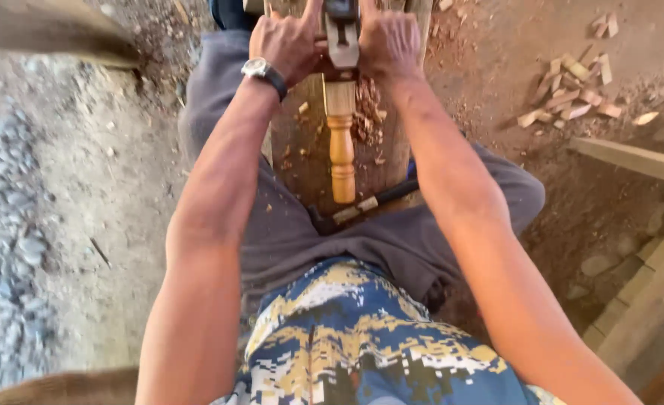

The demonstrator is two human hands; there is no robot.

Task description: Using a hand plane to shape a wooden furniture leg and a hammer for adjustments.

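Observation:
A turned, pale wooden spindle (341,146) lies lengthwise on a dark wooden bench (302,161) that I straddle. At its far end sits a hand plane (342,46). My left hand (291,41), with a wristwatch, grips the plane's left side. My right hand (389,41) grips its right side. Wood shavings (367,112) lie beside the spindle on the bench. A dark-handled tool (362,206) rests across the bench's near end, just past the spindle's tip.
Several short offcut wood blocks (572,90) are piled on the dirt at the upper right. Planks (636,159) and stacked timber (647,300) lie at the right. Gravel (6,225) covers the ground at the left.

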